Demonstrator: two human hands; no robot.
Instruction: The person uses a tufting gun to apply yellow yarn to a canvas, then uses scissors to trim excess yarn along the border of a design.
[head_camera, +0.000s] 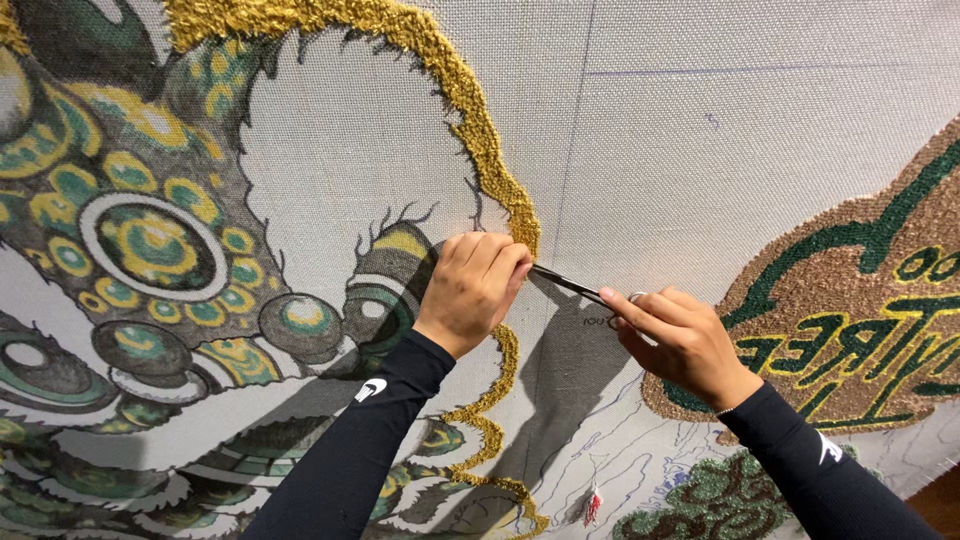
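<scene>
Left hand (472, 285) curled, pinning gold tufted outline (478, 130) on canvas (700, 150) — right hand (680, 340) clamped on scissors (570, 284), blades angled towards the pile

Stretched grey backing cloth (760, 130) is filling nearly the whole view, standing upright. Even light is falling across it. A dark brown strip (945, 505) is showing at bottom right.

Bright, even, warm light falls on the stretched canvas (700, 130) from the front and upper right, so the left hand (470, 285) and right hand (680, 340) throw soft grey shadows down-left. No glare; centre sharp, edges bowed by wide-angle distortion, lower corners slightly soft
</scene>
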